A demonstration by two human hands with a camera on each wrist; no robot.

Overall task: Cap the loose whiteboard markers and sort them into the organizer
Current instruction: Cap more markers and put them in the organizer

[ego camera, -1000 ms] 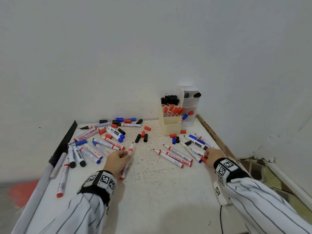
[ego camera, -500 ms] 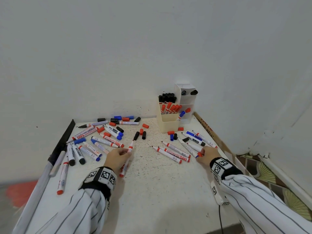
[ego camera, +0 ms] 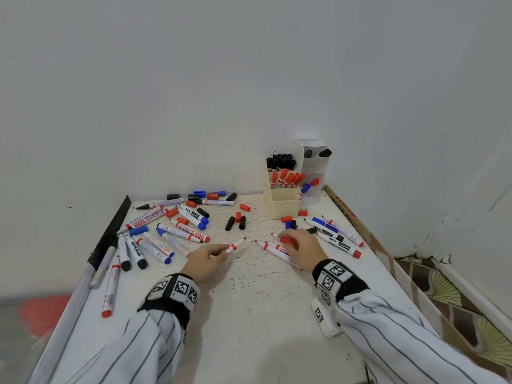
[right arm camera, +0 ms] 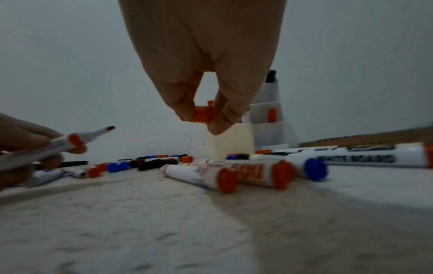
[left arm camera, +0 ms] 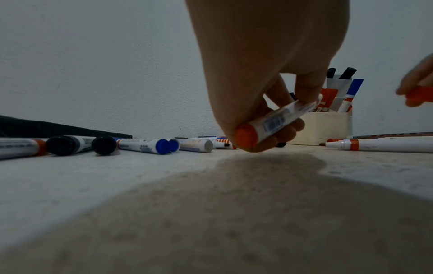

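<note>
My left hand grips an uncapped red marker just above the table, its bare tip pointing right and away. The same marker slants through my fingers in the left wrist view. My right hand pinches a loose red cap, seen between thumb and fingers in the right wrist view as the red cap. The cap hangs a short way right of the marker's tip. The cream organizer stands at the back right with black and red markers in it.
Many loose markers and caps lie scattered on the white table, to the left and to the right. A white holder stands behind the organizer. A dark bar lines the left edge, a cardboard strip the right.
My right hand lifted a red cap from the right-hand pile and moved it left toward the marker. My left hand turned the marker so its tip points right.
</note>
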